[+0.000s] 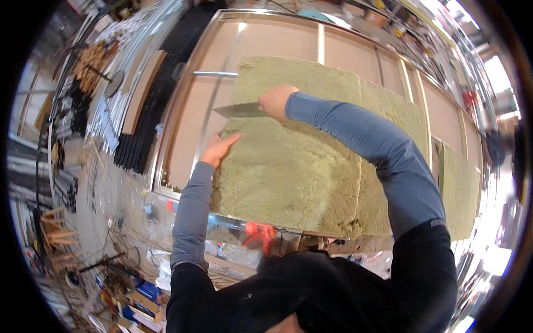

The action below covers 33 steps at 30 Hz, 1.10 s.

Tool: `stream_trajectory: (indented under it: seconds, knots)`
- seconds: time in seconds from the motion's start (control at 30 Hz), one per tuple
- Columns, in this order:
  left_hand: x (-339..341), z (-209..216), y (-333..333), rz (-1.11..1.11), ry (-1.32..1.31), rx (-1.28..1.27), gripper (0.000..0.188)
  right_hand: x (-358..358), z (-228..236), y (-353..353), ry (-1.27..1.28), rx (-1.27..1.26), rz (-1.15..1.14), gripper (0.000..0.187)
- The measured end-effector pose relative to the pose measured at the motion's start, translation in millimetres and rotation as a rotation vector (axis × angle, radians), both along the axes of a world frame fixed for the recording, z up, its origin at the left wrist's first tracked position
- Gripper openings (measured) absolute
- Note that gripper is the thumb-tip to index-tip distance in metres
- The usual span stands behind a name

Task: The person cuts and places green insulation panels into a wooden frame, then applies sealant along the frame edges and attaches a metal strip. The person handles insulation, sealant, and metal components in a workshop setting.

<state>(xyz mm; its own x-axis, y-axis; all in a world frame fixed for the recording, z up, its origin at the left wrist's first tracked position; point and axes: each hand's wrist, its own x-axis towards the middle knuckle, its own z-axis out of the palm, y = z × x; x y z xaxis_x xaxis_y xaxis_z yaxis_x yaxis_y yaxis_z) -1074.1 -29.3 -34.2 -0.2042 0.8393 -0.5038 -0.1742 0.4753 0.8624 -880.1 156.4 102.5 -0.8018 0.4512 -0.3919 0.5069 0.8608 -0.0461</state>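
My right hand (276,101) is closed round the handle of a large knife (241,110), whose broad grey blade tapers to a point on the left. The blade lies across a greenish-yellow mineral wool slab (272,172), along a line between two pieces. At the slab's left edge, my left hand (220,147) grips it, with a finger or thumb stretched over the top. Beyond the blade, more mineral wool (300,72) covers part of a metal-edged frame (186,102) with beige panels. The knife's handle is hidden in my fist.
An orange-red tool (259,233) sits under the slab's near edge. Black profiles (161,83) and a long board (143,91) lie left of the frame. Another wool piece (458,194) rests at the right. Pale battens (321,44) cross the frame. Clutter covers the lower-left floor.
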Motion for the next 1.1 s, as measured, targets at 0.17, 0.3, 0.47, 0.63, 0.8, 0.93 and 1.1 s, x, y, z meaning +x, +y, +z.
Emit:
stream_trajectory:
  seconds: [0.17,0.3,0.47,0.63,0.8,0.93,1.1]
  knots:
    - [-4.2,-12.5,-0.7,0.034,0.080,0.022,0.048,87.2,21.6,7.2,-0.051,0.042,0.068,0.025]
    - [-11.8,-21.5,-3.3,0.043,0.088,0.031,0.050,189.6,52.9,6.5,-0.205,0.078,-0.110,0.026]
    - [0.8,5.2,-1.6,0.028,0.154,0.046,0.058,329.9,82.8,-21.3,-0.283,0.179,-0.230,0.019]
    - [-28.3,2.0,2.6,-0.040,0.136,0.064,0.071,444.6,55.0,-59.4,-0.285,0.240,-0.413,0.024]
    - [-83.6,27.4,34.9,-0.213,0.386,-0.166,0.083,442.0,42.3,-96.3,0.050,0.295,-0.615,0.036]
    - [-85.4,26.2,94.4,-0.197,0.293,-0.276,0.097,396.4,29.5,-98.7,0.305,0.150,-0.842,0.044]
    - [-75.2,32.2,142.0,-0.266,0.039,-0.107,0.089,391.5,-17.3,-85.2,0.418,0.046,-0.959,0.046]
